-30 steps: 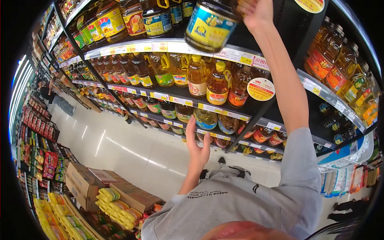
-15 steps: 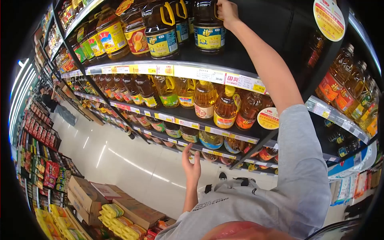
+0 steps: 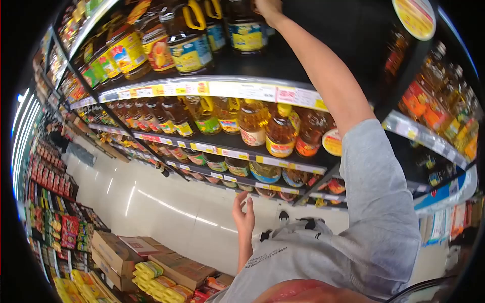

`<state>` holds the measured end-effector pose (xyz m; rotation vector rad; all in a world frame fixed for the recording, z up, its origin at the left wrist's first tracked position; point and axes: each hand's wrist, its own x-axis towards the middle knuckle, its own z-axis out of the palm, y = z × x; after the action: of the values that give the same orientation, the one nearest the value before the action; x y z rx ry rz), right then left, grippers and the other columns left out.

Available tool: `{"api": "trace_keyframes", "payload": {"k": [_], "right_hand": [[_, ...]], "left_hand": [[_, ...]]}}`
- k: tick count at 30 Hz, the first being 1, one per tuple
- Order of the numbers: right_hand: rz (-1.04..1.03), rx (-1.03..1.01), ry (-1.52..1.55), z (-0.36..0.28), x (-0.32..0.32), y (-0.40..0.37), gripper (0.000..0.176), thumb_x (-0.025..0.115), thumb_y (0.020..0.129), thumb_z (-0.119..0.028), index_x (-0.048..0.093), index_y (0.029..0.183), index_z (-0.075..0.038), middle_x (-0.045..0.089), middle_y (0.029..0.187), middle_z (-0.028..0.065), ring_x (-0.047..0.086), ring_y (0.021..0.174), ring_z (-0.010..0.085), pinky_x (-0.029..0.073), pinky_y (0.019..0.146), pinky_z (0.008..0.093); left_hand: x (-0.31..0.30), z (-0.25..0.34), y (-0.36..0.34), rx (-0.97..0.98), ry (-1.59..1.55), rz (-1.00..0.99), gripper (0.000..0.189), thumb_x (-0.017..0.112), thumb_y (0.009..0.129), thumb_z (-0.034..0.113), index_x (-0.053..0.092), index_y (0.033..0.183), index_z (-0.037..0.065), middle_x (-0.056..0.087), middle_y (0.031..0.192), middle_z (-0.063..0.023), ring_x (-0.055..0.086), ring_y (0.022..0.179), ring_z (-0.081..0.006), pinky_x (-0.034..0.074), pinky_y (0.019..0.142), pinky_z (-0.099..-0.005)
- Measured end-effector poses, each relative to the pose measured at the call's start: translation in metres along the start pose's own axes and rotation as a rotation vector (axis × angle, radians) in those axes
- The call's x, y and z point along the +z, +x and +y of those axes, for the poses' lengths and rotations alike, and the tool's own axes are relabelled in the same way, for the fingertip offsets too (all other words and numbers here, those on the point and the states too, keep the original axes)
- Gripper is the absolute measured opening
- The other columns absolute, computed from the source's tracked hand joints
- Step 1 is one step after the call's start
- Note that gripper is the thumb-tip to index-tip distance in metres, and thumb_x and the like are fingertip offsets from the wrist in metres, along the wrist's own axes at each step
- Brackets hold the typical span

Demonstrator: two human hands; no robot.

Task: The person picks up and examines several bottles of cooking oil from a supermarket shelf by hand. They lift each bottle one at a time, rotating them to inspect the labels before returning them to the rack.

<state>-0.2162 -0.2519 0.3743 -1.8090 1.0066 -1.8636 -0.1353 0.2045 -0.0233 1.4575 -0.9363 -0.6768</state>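
At 8 o'clock in the view, cardboard boxes (image 3: 121, 250) sit on the pale floor (image 3: 166, 202) of the aisle.

Nearer the middle, the left hand (image 3: 245, 216) hangs in the air below the shelves. Its fingers (image 3: 237, 198) are spread and released, and it holds and touches nothing.

From that hand the bottle (image 3: 246, 31) lies at 12 o'clock and well apart, with two lower shelves of oil between them. It stands on the top shelf (image 3: 222, 90), blue-and-yellow label to the front, just beside a yellow-handled jug (image 3: 188, 40) at its 9 o'clock. Its long axis is upright, running 12 to 6 with a slight lean (likely the lens's curve rather than a real tilt). Its base seems to rest on the shelf, though the shelf's front strip hides the contact.

The right hand (image 3: 268, 7) is much the nearer of the two. It sits at the bottle's top, at about 1 o'clock of the label, and the bare forearm runs down to 5 o'clock into a grey sleeve (image 3: 379, 212). The fingers look clenched about the bottle's neck or handle, but the picture's top edge cuts the hand, so which part they grasp cannot be told. To the right of the arm the top shelf is dark and bare of bottles as far as the upright.
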Motion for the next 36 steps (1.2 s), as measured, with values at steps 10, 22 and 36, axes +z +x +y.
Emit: {"api": "trace_keyframes", "payload": {"k": [10,22,36], "right_hand": [[-0.097,-0.707,-0.461,-0.109,-0.172,-0.167,0.044,0.067,0.074,-0.037,0.07,0.109,-0.01,0.065,0.116,0.0159,0.062,0.107,0.0345,0.053,0.087,0.0428],[0.098,-0.303,-0.882,0.001,-0.532,-0.432,0.014,0.065,0.077,0.001,0.067,0.09,-0.002,0.069,0.092,0.0109,0.065,0.074,0.0252,0.053,0.065,0.0322],[0.486,0.366,-0.659,0.245,-0.887,-0.378,0.092,0.09,0.065,-0.029,0.042,0.135,0.006,0.056,0.126,0.0203,0.057,0.112,0.0279,0.048,0.094,0.0362]], "left_hand": [[0.045,0.002,-0.006,0.087,0.008,-0.44,0.024,0.056,0.096,0.009,0.061,0.116,-0.004,0.066,0.113,-0.0153,0.063,0.106,-0.0238,0.05,0.092,-0.0362],[0.119,0.013,-0.07,0.106,0.222,-0.809,0.023,0.059,0.094,0.01,0.065,0.112,-0.003,0.07,0.104,-0.0153,0.066,0.099,-0.0241,0.05,0.09,-0.0362],[0.32,0.057,-0.205,0.067,0.291,-0.804,0.022,0.06,0.094,0.008,0.064,0.112,-0.002,0.07,0.106,-0.0168,0.068,0.097,-0.0226,0.053,0.085,-0.0334]]}}
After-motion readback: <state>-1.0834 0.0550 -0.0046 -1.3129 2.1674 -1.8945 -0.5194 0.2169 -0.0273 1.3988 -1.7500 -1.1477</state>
